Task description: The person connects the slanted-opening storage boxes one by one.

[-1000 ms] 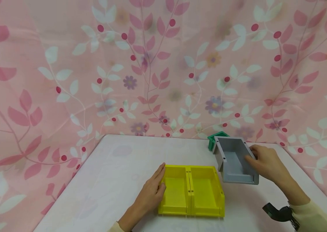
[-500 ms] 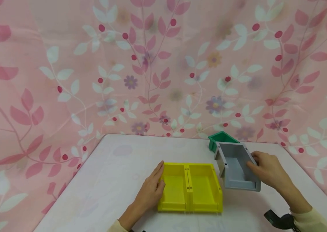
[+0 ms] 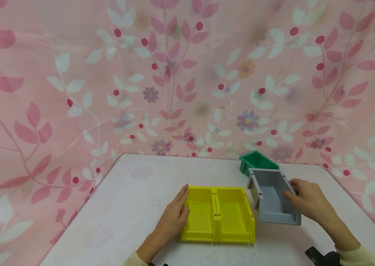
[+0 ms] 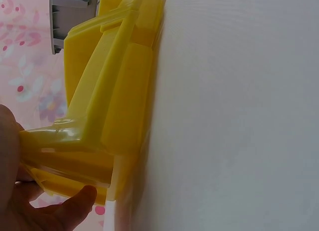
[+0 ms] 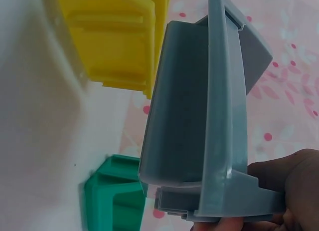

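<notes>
In the head view my left hand (image 3: 172, 218) lies along the left side of two yellow bins (image 3: 219, 236) that stand side by side on the table. Its long fingers are fairly straight against the outer wall, with the thumb near the rim. The left wrist view shows fingertips right at the yellow wall (image 4: 127, 96). My right hand (image 3: 312, 201) grips a grey storage bin (image 3: 274, 195) by its right wall, thumb inside. That bin is held up, right of the yellow pair, its inside facing up and toward me.
A green bin (image 3: 257, 160) sits behind the grey one, partly covered by it, near the back of the white table (image 3: 134, 192). Pink floral cloth (image 3: 200, 111) hangs behind and at both sides.
My right hand has brought the grey bin toward me and slightly right, so more of the green bin shows. The left hand stays on the yellow bins.
</notes>
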Motion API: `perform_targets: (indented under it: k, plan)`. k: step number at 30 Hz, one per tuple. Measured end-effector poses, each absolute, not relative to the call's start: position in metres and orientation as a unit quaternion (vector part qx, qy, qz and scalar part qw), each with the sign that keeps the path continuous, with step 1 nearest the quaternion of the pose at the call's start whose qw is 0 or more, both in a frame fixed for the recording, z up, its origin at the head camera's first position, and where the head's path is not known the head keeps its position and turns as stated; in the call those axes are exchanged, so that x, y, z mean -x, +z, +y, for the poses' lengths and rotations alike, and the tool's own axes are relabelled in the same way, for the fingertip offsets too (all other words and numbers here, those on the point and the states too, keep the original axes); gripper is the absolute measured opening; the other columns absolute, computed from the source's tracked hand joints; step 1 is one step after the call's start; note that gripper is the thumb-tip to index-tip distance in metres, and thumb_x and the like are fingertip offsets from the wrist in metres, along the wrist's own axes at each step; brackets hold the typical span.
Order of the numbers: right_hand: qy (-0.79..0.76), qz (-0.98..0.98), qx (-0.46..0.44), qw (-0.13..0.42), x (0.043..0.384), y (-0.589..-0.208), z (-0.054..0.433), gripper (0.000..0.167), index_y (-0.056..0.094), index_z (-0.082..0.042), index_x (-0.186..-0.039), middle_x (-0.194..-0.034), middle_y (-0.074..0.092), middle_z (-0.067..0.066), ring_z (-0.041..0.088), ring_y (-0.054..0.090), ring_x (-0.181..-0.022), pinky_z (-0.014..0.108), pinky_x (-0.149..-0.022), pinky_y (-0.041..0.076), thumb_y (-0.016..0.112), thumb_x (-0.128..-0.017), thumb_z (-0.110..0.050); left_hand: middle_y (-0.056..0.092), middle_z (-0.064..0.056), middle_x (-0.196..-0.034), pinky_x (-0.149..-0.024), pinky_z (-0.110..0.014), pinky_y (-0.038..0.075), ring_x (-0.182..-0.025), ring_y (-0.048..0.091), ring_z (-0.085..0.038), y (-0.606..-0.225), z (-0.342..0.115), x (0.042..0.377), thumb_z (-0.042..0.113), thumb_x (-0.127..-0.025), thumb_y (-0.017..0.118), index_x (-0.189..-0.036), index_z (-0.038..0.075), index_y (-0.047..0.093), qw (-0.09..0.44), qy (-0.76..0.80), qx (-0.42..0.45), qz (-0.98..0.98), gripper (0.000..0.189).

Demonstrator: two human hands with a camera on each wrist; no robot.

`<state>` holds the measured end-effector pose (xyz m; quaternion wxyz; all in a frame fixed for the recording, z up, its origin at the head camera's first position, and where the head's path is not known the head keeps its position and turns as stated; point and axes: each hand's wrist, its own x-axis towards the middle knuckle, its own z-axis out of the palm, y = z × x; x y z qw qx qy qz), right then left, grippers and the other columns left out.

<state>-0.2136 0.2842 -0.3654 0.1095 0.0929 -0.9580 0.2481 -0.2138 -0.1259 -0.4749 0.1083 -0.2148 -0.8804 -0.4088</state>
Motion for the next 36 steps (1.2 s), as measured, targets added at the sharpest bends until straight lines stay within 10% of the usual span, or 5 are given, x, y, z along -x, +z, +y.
perform_targets:
  k: [36]
  plan:
    - [0.243, -0.961, -0.099, 0.087, 0.21, -0.382, 0.285, 0.025, 0.065, 0.016, -0.104, -0.088, 0.072, 0.02, 0.024, 0.065, -0.07, 0.048, -0.065, 0.062, 0.069, -0.091, -0.005, 0.022, 0.0, -0.169, -0.117, -0.045, 0.03, -0.152, 0.027, -0.018, -0.474, -0.127, 0.214, 0.004, -0.106, 0.047, -0.159, -0.004, 0.035, 0.107, -0.405, 0.217, -0.882, 0.055]
